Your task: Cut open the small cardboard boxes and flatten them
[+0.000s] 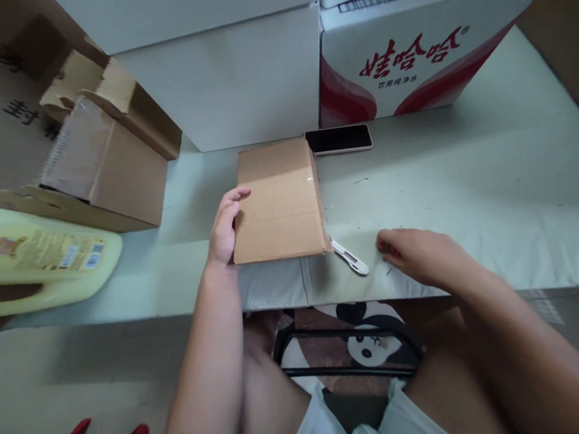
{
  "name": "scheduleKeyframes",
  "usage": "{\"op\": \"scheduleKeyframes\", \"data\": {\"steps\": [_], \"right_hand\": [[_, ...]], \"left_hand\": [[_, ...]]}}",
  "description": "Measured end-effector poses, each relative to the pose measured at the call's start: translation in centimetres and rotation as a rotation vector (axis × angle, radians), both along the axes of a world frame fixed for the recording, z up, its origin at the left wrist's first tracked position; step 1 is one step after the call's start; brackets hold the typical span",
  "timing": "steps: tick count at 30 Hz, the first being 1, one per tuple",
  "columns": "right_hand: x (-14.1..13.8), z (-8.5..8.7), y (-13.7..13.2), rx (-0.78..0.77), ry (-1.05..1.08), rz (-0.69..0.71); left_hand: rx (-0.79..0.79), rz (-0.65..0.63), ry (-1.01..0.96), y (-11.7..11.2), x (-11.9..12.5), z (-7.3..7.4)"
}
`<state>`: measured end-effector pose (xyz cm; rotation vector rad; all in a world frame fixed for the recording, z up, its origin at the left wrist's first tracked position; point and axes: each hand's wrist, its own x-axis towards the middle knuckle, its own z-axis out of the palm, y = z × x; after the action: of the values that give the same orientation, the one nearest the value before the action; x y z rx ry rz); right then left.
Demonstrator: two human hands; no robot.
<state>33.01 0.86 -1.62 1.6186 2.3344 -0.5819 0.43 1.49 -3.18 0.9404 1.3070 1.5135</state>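
A flat brown cardboard box [281, 206] lies on the covered tabletop in front of me. Its left side is gripped by my left hand [225, 229], with fingertips resting on the upper face and the thumb out of sight. A white utility knife [351, 258] sticks out past the box's lower right corner, its front end by the cardboard. To the right of the knife, my right hand [410, 252] is closed, fingers curled in and low over the table. Whatever those fingers hold, if anything, is too small or hidden to make out.
Behind the box are a dark-screened phone [340, 139], a white carton [230, 82] and a red-and-white water carton [401, 65]. At left stand brown boxes [130, 174] and a yellow jug [101, 246]. Small dark scraps dot the light table cover [476, 191].
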Motion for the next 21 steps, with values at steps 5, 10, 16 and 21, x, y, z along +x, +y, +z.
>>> {"op": "scheduleKeyframes", "data": {"steps": [5, 10, 16, 21], "right_hand": [[-1.5, 0.0, 0.5, 0.090, 0.037, -0.092], [-4.4, -1.0, -0.3, 0.111, 0.315, -0.040], [-5.9, -1.0, -0.3, 0.077, 0.289, -0.072], [-5.6, -1.3, 0.1, 0.075, 0.609, -0.252]], "left_hand": [[-0.036, 0.002, 0.017, -0.1, -0.5, 0.2], [-0.028, 0.025, -0.024, -0.1, -2.5, 0.2], [-0.140, 0.119, -0.038, -0.6, -4.7, 0.2], [-0.176, 0.137, -0.035, -0.8, -3.4, -0.3]]}}
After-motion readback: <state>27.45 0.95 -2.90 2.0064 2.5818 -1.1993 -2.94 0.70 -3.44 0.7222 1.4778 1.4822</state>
